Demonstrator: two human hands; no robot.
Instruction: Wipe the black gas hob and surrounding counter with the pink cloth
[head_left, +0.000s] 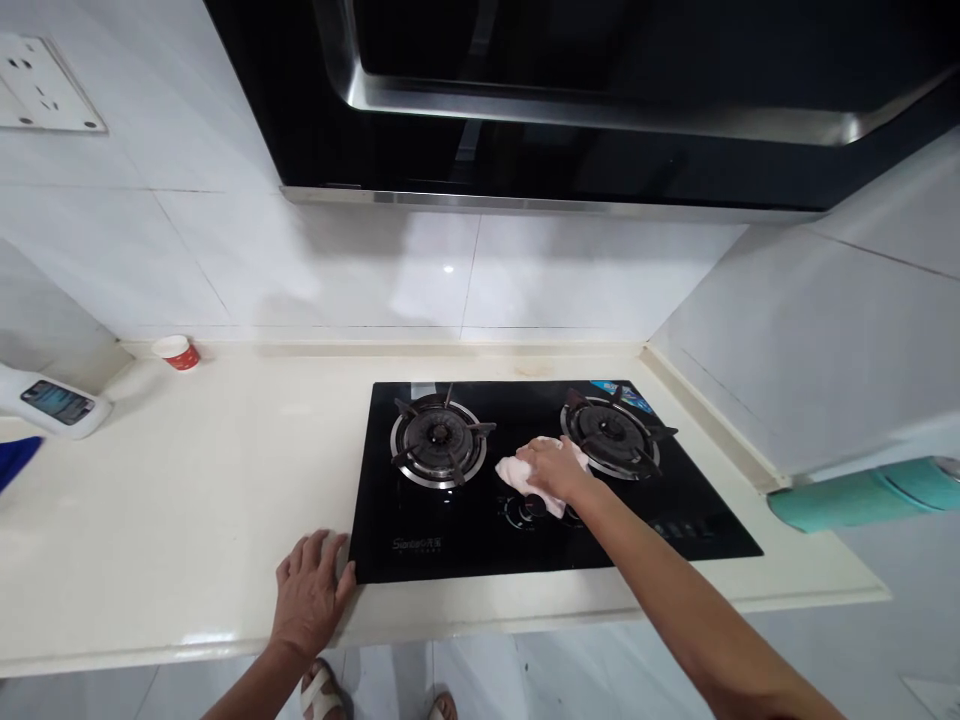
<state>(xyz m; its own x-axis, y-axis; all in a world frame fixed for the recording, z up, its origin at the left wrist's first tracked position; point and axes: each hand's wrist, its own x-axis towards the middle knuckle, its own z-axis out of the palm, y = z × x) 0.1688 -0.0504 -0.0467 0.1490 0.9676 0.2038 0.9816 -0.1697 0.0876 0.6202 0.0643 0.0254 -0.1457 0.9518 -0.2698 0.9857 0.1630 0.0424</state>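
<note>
My right hand [553, 466] presses a pale pink cloth [517, 474] onto the black glass gas stove [465, 545], between its two burners. The fingers are bent over the cloth, which partly covers the area by the control knob [535, 505]. On the pale countertop [225, 480], my left hand [311, 590] lies flat with fingers spread, its thumb at the stove's front left corner. To the left of the cloth is the left burner [439, 440]; the right burner [611, 437] sits just beyond my right hand.
A black range hood [555, 160] hangs low above the stove. At the left stand a red and white paper cup [178, 352] and a white bottle [82, 412] lying on its side, near something blue [16, 460]. A green cylinder [862, 495] is at the right edge.
</note>
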